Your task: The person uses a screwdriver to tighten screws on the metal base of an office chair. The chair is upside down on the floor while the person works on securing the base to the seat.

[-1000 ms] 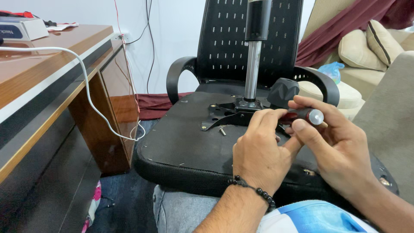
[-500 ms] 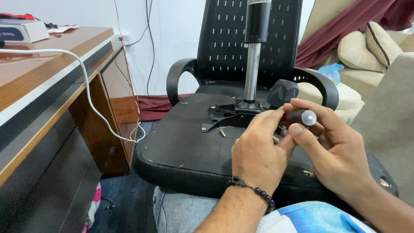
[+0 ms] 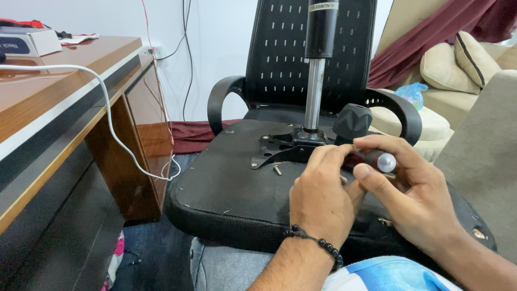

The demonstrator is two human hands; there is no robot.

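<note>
While the right hand (image 3: pixel 414 199) wraps its grip around a screwdriver handle (image 3: pixel 377 160), the left hand (image 3: pixel 323 202) apparently pinches its front.

left hand (image 3: pixel 323 202): black bead bracelet at wrist | right hand (image 3: pixel 414 199): bare | lap: grey trousers, blue-white cloth

box (image 3: pixel 27 40): far desk corner | flat, white and grey | label (image 3: pixel 323 5): white print band, black cylinder
</note>
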